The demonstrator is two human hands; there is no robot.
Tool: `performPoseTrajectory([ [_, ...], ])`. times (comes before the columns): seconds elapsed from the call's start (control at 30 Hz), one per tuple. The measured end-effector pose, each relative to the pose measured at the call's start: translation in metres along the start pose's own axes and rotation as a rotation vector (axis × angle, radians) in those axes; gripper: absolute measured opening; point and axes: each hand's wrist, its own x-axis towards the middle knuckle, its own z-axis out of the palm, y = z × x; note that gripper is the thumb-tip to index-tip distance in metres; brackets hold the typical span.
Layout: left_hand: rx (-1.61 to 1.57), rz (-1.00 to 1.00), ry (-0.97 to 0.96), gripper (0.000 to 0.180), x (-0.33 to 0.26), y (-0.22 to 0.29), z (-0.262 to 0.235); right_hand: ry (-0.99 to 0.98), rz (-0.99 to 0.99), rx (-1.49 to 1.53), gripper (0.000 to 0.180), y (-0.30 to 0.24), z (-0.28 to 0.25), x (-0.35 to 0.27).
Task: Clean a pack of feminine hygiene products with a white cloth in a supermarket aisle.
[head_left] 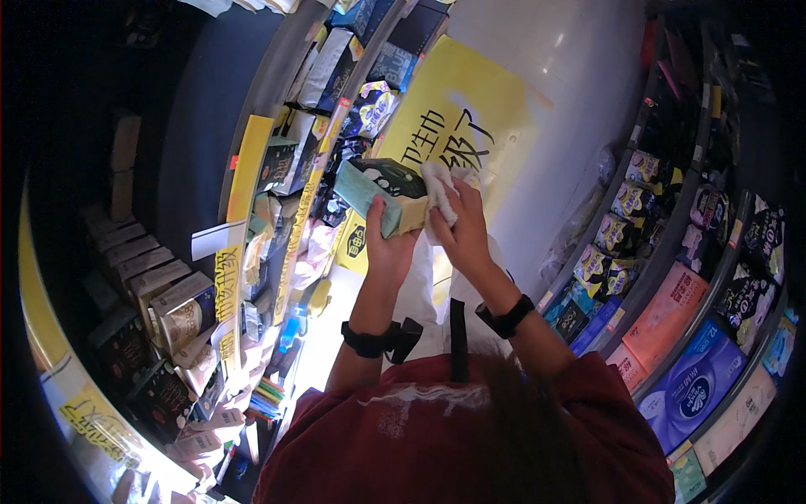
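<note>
Shelves (252, 176) of packaged goods at left, left hand (388, 239) closed around a green box (379, 195) held up mid-aisle, right hand (460, 227) gripping a white cloth (440, 191) pressed against the box's end, tissue packs (693, 382) at right.

Dim aisle, glare on floor (537, 50), edges perhaps blurred.

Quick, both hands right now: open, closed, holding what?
Left hand: closed on a green and tan box, held up between the shelves.
Right hand: closed on a white cloth, pressed against the box's end.
</note>
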Motion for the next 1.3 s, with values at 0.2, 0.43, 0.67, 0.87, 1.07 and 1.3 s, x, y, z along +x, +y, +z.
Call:
performPoseTrajectory([
  [0.2, 0.059, -0.043, -0.109, 0.051, -0.001, 0.003, 0.0, -0.003, 0.366, 0.354, 0.028, 0.043, -0.001, -0.014],
  [0.43, 0.147, -0.239, -0.244, 0.051, -0.013, 0.002, -0.02, 0.119, 0.617, 0.979, 0.037, 0.029, -0.037, 0.027],
  [0.67, 0.464, -0.412, -0.308, 0.063, -0.011, 0.0, -0.002, -0.138, 0.776, 1.076, 0.044, 0.016, -0.048, 0.04],
  [0.87, 0.626, -0.373, -0.247, 0.072, -0.01, -0.002, 0.005, -0.193, 0.787, 1.007, 0.044, 0.007, -0.06, 0.041],
  [1.07, 0.629, -0.216, -0.144, 0.069, -0.01, -0.016, 0.001, -0.25, 0.856, 1.05, 0.045, 0.019, -0.061, 0.023],
  [1.3, 0.384, -0.126, -0.091, 0.056, -0.001, -0.021, -0.002, -0.392, 0.829, 0.837, 0.044, 0.038, -0.058, 0.001],
])
